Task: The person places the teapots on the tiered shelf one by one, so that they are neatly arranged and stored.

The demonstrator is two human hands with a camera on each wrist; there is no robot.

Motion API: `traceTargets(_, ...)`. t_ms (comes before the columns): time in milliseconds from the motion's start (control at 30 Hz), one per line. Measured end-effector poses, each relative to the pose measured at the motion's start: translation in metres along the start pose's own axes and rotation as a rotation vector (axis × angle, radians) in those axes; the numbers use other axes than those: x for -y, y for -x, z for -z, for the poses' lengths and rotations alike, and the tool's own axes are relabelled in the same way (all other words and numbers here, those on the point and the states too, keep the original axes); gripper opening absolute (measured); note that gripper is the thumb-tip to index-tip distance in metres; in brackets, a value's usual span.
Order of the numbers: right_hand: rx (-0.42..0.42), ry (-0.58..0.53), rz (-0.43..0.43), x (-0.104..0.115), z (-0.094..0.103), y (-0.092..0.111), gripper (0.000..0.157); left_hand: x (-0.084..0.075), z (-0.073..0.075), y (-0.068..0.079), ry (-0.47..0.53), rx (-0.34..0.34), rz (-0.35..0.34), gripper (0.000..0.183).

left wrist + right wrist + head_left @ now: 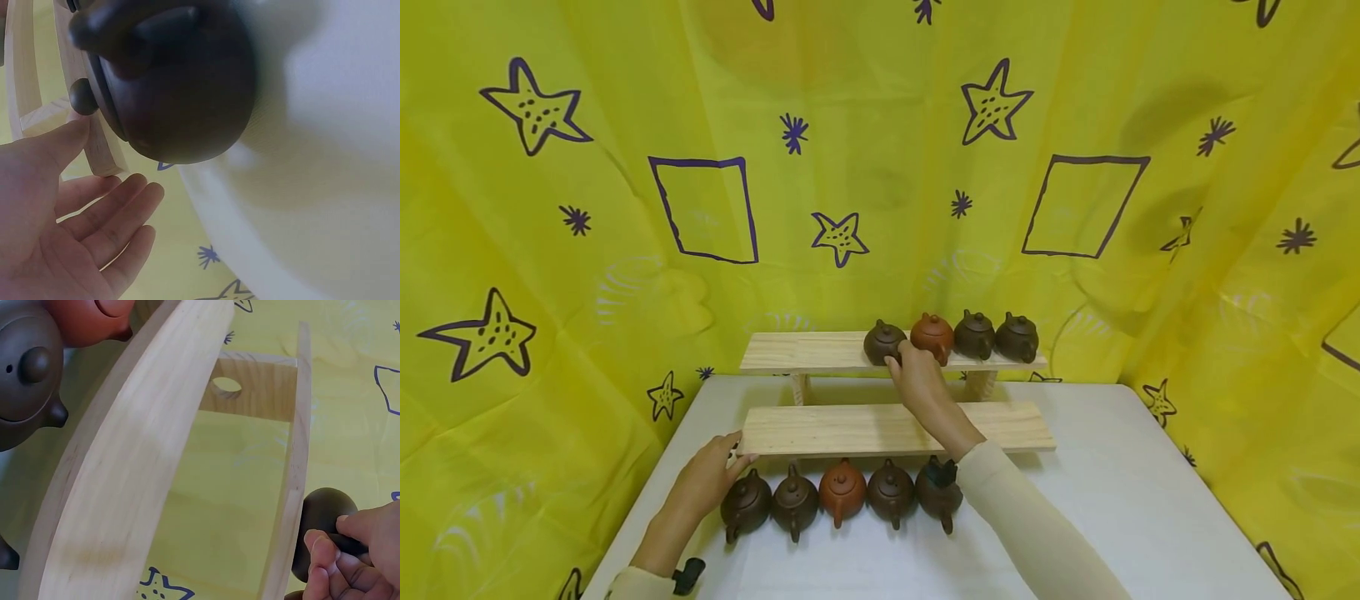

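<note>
My right hand (922, 385) pinches the handle of a dark brown teapot (882, 340) at the left end of the row on the upper shelf (805, 348). The right wrist view shows thumb and fingers around that handle, the teapot's body (325, 506) beside the shelf board. Over by the left end of the lower shelf (827, 429), my left hand (702, 477) has its fingers nearly straight, with the thumb at the board's end. A dark brown teapot (187, 94) on the table is close beside this hand in the left wrist view.
On the upper shelf, a reddish teapot (932, 335) and two dark ones (974, 335) stand to the right. Several teapots line the white table (1112, 500) before the wooden stand, including a reddish one (842, 490). Yellow patterned cloth (880, 183) hangs behind and at both sides.
</note>
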State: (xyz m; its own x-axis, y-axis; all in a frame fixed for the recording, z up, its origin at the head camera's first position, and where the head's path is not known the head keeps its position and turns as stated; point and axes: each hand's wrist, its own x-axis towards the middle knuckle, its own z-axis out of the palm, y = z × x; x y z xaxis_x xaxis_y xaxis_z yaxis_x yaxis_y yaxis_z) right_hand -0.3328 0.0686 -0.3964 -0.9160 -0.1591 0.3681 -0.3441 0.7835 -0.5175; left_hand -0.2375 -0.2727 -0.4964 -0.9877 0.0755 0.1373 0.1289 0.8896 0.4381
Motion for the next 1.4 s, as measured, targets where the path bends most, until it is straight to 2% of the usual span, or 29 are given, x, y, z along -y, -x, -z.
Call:
traceTargets(633, -0.021, 0.073, -0.048, 0.006, -0.004, -0.013, 0.029, 0.000, -0.001, 0.000, 0.014, 0.002, 0.018, 0.057)
traceTargets(900, -0.017, 0.049, -0.056, 0.006, -0.003, -0.012, 0.032, 0.002, -0.002, 0.001, 0.013, -0.002, 0.010, 0.056)
traceTargets(1100, 0.004, -0.014, -0.090, -0.001, 0.001, -0.002, 0.036, 0.003, -0.002, 0.001, 0.012, -0.011, 0.008, 0.055)
traceTargets(1400, 0.098, -0.032, -0.083, -0.024, 0.028, 0.032, 0.033, 0.000, -0.001, 0.000, 0.017, -0.012, 0.010, 0.054)
